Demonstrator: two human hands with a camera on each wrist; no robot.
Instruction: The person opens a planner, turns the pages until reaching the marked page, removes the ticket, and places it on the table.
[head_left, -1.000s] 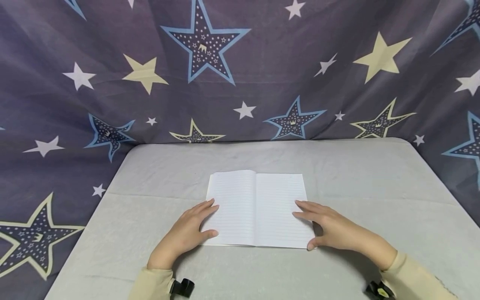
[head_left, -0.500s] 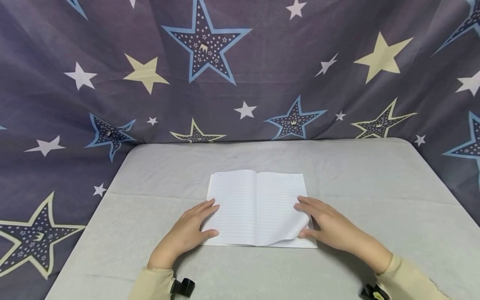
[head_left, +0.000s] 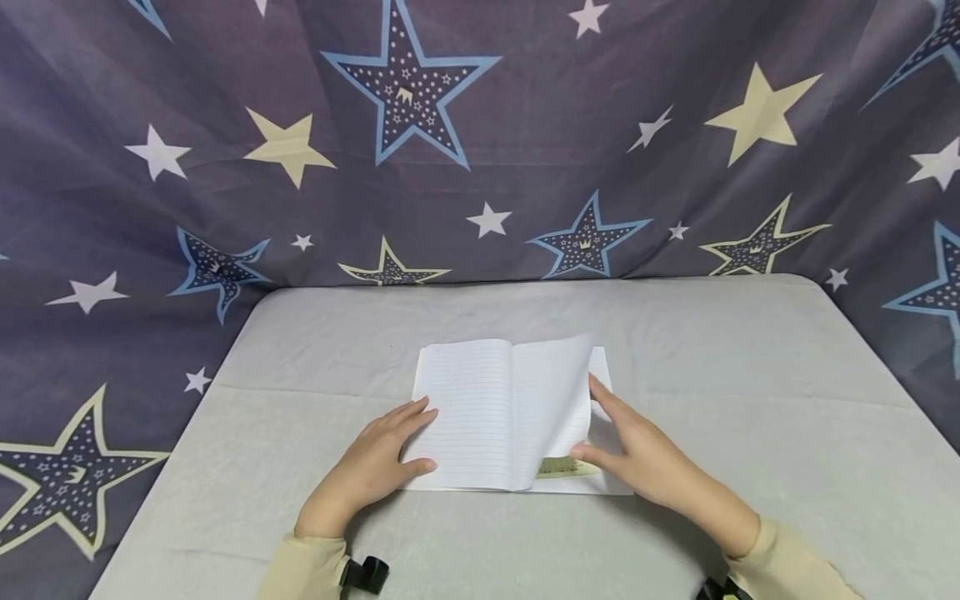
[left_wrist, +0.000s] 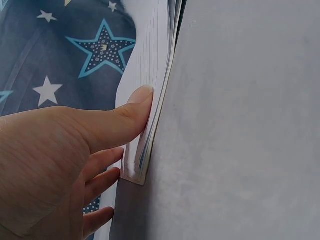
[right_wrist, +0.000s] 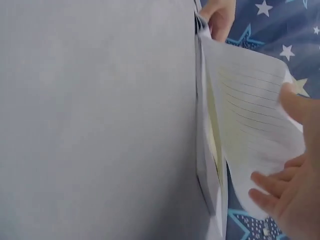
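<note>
An open notebook (head_left: 472, 417) with lined pages lies on the covered table. My left hand (head_left: 378, 458) rests on its left side, fingers spread along the outer edge; in the left wrist view the thumb (left_wrist: 135, 110) presses on the page near the stacked page edges. My right hand (head_left: 648, 454) touches the free edge of a lifted right-hand page (head_left: 551, 383), its fingers fairly straight. The right wrist view shows the thumb and fingers against that curling page (right_wrist: 255, 110). Beneath it, a greenish printed flat strip (head_left: 562, 467) shows in part; its kind is unclear.
A pale grey cloth covers the table (head_left: 300, 358). Behind and beside it hangs a dark curtain (head_left: 525, 108) patterned with stars. A black strap mount (head_left: 366, 575) sits at the left wrist.
The right hand has moved left, lifting the right page from its lower corner until it curls up and leftward. The greenish strip has come into sight. The left hand has stayed in place.
</note>
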